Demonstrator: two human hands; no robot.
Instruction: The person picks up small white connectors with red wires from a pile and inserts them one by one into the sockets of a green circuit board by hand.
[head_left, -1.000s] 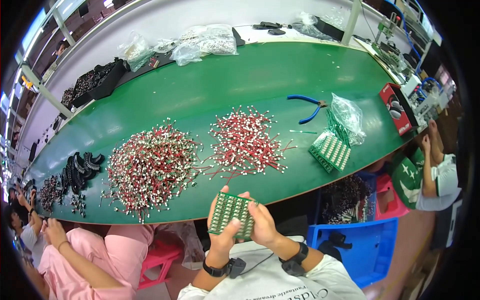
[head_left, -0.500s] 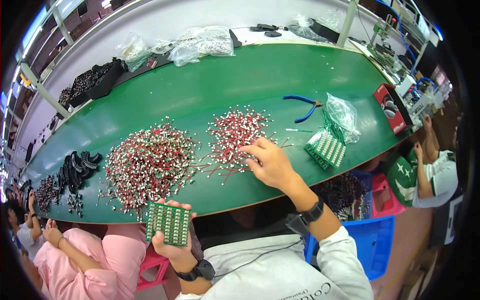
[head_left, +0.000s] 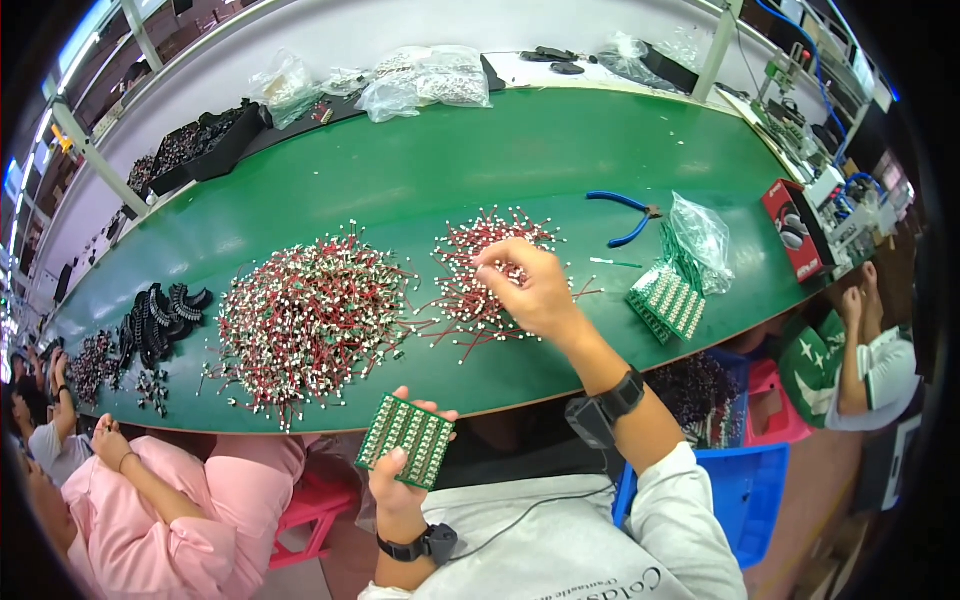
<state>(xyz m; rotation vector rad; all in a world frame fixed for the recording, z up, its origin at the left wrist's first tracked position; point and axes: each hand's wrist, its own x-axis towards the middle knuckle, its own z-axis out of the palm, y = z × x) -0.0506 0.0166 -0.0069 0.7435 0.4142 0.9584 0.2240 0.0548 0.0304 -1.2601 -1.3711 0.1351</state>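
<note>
With twelve o'clock straight ahead of the wearer's chest, the left hand (head_left: 391, 480) is nearest, at about eleven. It is closed on a green circuit-board panel (head_left: 414, 430), thumb across the near face and fingers behind, just short of the bench (head_left: 430, 388) edge. This grip seems meant to keep the rows of small components tilted up and mostly uncovered.

At twelve, the right hand (head_left: 537, 295) is over the smaller pile of red wires (head_left: 460, 268) with white ends. Thumb and forefinger are nearly together, a shape suited to picking at thin pieces; whether they touch or hold a wire cannot be told.

A larger wire pile (head_left: 310, 320) sits at half past ten, apparently kept separate but within reach. At one, stacked green panels (head_left: 665, 300) lie beside a clear plastic bag (head_left: 702, 240), with blue-handled pliers (head_left: 630, 228) just beyond, probably set aside to leave the middle free. Farthest, between eleven and twelve, filled plastic bags (head_left: 430, 82) rest along the back.
</note>
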